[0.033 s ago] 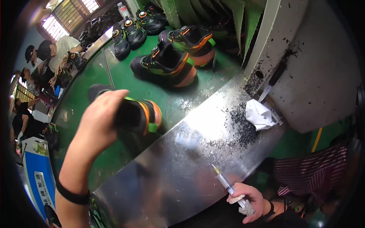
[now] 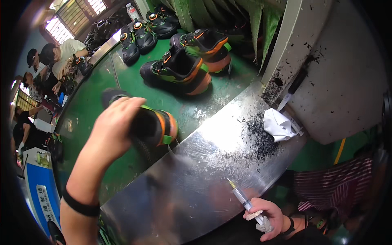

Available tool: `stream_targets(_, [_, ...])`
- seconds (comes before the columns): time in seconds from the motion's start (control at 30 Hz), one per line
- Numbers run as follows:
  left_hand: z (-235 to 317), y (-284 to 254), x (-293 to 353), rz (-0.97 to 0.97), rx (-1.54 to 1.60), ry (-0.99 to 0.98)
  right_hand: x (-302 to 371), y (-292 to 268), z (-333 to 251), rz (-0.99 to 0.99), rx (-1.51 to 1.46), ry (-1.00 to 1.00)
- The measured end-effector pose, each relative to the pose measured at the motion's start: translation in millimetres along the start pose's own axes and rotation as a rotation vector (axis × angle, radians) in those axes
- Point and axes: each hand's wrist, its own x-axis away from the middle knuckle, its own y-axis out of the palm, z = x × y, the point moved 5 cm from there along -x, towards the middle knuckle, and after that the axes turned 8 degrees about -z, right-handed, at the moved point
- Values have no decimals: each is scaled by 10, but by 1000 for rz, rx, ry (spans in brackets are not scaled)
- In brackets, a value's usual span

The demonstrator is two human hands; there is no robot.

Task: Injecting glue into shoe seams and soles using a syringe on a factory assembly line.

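Note:
My left hand (image 2: 116, 124) is closed over the upper of a black shoe (image 2: 153, 128) with orange and green trim at the heel. The shoe is held at the border of the green table and the metal plate, toe pointing away to the left. Whether its sole touches the surface is hidden. Low on the right, my right hand (image 2: 267, 218) grips a clear syringe (image 2: 241, 197) with a yellowish tip, which points up and left over the metal plate (image 2: 163, 200). Whitish wrapping covers parts of the fingers holding it.
More black shoes (image 2: 175, 73) stand on the green table (image 2: 98, 85). Black crumbs (image 2: 263, 141) lie on the plate beside a crumpled white cloth (image 2: 279, 124) and a dark-handled knife (image 2: 295, 85). Green strips (image 2: 228, 16) hang behind. People (image 2: 67, 53) work at the far left.
My left hand has shifted slightly to the right with the shoe. A pale bluish patch on the metal plate no longer shows. My right hand and the syringe are nearly still.

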Motion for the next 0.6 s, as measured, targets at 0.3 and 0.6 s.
stream_targets(0.3, [-386, 364, -292, 52, 700, -202, 107, 1, 28, -28, 79, 35])
stream_targets(0.6, [-456, 385, -365, 170, 497, -514, -39, 27, -87, -20, 42, -43])
